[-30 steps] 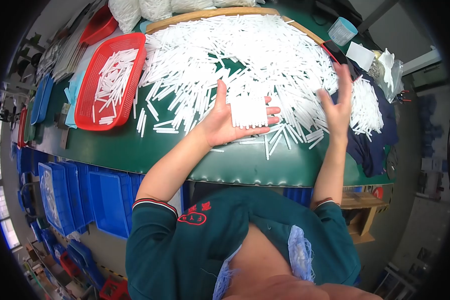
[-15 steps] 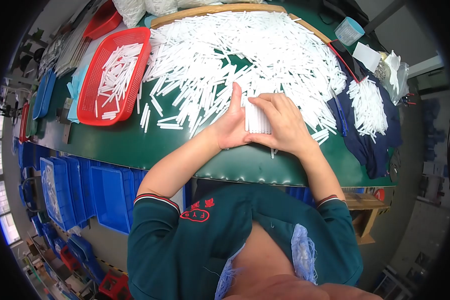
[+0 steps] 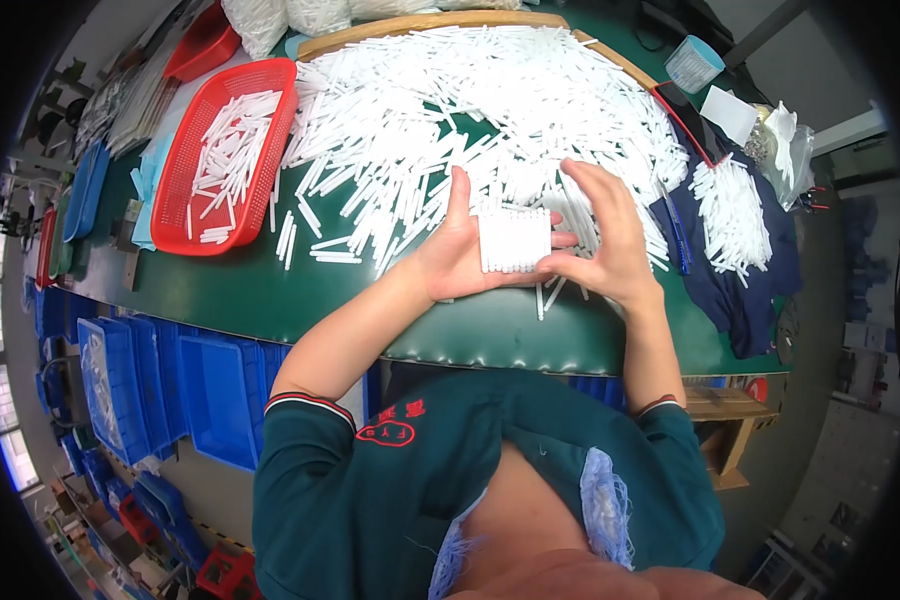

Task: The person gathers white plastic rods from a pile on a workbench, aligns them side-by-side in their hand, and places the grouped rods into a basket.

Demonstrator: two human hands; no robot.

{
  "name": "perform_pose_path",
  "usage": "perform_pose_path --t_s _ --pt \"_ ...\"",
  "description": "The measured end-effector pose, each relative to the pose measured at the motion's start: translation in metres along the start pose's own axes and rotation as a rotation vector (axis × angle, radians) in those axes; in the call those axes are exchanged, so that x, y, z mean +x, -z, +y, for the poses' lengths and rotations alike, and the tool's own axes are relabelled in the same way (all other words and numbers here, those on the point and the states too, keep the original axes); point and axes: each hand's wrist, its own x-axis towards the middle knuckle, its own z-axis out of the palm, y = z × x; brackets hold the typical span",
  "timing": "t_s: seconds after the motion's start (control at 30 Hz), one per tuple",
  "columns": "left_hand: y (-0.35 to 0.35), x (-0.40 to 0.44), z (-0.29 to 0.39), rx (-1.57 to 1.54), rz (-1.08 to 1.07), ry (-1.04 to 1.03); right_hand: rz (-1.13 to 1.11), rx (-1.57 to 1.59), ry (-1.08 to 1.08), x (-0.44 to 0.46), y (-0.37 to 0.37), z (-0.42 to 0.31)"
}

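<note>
My left hand (image 3: pixel 448 258) is turned palm up, thumb raised, and carries a neat row of short white sticks (image 3: pixel 515 241) across its fingers. The sticks lie side by side with their ends lined up. On the other side of the row is my right hand (image 3: pixel 615 245), its thumb and fingers spread apart. The right thumb tip is at the row's right edge; whether it touches cannot be made out. Beyond both hands spreads a large loose pile of the same white sticks (image 3: pixel 570 95) on the green tabletop (image 3: pixel 350 315).
A red perforated basket (image 3: pixel 165 215) with more sticks stands left. A wooden strip (image 3: pixel 420 20) borders the pile at the back. On the right, dark blue cloth (image 3: pixel 745 310) bears another heap of sticks (image 3: pixel 732 215) and a blue pen (image 3: pixel 678 235). Blue bins (image 3: pixel 220 390) sit below the table.
My right hand has let go of the row of sticks and opened, moving a little to the right. The row now rests flatter on my left hand.
</note>
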Motion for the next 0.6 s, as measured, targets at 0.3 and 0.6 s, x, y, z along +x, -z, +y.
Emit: perform_pose_path --t_s 0.3,0.6 --pt "-0.009 -0.002 0.0 0.017 0.002 -0.015 -0.198 0.059 0.003 -0.006 -0.004 0.004" --pt "-0.01 -0.002 -0.002 0.03 0.003 -0.013 -0.193 0.067 0.002 -0.005 -0.007 -0.001"
